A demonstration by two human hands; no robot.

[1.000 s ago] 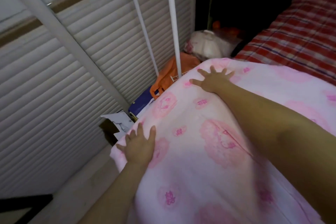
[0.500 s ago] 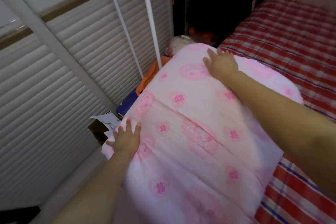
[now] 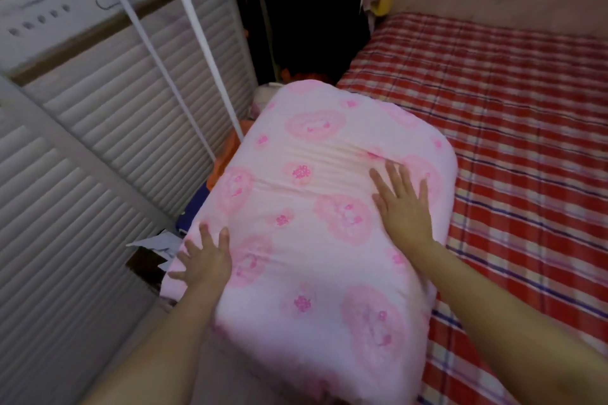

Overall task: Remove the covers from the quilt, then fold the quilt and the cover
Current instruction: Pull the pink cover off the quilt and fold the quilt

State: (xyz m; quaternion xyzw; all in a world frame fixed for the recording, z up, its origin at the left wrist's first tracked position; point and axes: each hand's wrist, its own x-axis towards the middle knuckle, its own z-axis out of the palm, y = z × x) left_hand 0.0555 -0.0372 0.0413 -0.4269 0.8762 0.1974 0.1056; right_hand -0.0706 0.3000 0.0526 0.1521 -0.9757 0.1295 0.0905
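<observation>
We have the pink quilt (image 3: 329, 223) folded into a thick rectangular bundle. It lies along the 9 o'clock edge of the bed (image 3: 526, 158) and runs from 6 toward 12 in our view. Our left hand (image 3: 204, 260) rests on its 8 o'clock corner, and our right hand (image 3: 401, 207) lies flat just at 2 o'clock from its middle. Each grip is apart, fingers spread and pressing, clamped on nothing. We judge the quilt's folding about finished, with only the creases across the top left to smooth. We see no separate cover, so we cannot tell whether it is off and folded. The bundle's 9 o'clock side seems to hang slightly past the bed edge over a narrow gap. There the slatted doors (image 3: 98, 141), a white rack (image 3: 209, 52) and scraps of paper (image 3: 154, 242) crowd close. Open room lies at 3 o'clock, across the plaid sheet, so any shifting should go that way.
</observation>
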